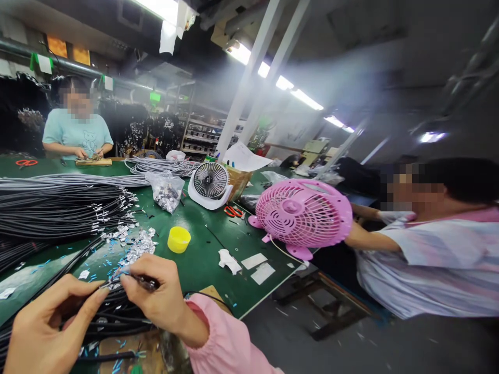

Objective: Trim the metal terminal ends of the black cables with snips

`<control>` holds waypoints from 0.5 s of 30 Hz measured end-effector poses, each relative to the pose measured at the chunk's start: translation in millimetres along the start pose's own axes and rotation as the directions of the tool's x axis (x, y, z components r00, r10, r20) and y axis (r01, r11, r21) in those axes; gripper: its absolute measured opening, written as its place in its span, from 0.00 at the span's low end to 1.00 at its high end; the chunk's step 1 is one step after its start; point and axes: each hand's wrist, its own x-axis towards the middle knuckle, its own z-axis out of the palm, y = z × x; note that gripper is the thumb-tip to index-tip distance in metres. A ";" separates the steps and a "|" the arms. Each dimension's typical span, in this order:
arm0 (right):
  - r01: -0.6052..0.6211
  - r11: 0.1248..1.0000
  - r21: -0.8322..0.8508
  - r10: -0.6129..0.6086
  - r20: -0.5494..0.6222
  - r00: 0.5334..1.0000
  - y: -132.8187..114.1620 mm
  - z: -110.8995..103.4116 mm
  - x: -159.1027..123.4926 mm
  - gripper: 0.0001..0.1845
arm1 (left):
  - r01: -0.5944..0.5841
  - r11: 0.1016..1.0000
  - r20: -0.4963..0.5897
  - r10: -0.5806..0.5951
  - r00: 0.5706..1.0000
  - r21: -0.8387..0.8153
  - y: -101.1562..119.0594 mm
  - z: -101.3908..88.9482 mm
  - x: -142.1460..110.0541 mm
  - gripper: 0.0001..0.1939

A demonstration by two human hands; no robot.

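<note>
My left hand (54,319) is closed in a pinch, thumb and forefinger on the end of a thin black cable (104,284). Close to its right, my right hand (163,296) is closed on a small dark, shiny metal tool (147,282), whose kind I cannot make out. The right fingertips are at the cable's end, where they partly hide it. Under both hands lie more black cables (125,314) and a worn wooden board (136,345). Scraps of silver foil (142,246) and bits of blue wire insulation are strewn just beyond.
Bundled black cables (58,208) fill the green table's left side. Ahead are a yellow cup (179,240), a plastic bag (167,192), a white fan (210,182), orange scissors (233,211) and a pink fan (304,213). Co-workers sit far left (78,130) and right (432,254).
</note>
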 end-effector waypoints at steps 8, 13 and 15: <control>0.105 0.994 -0.020 -0.106 -0.016 0.994 7.7 1.8 -10.1 0.06 | 0.179 0.970 0.164 -0.153 0.975 -0.163 34.8 7.0 11.1 0.34; 0.124 0.991 0.040 -0.124 -0.013 0.992 8.6 2.5 -11.1 0.03 | 0.100 0.990 0.236 -0.073 0.969 -0.102 38.5 3.7 14.2 0.35; 0.113 0.990 0.086 -0.113 -0.002 0.994 7.2 1.9 -9.3 0.02 | 0.078 0.992 0.236 -0.052 0.970 -0.099 32.3 2.9 12.8 0.33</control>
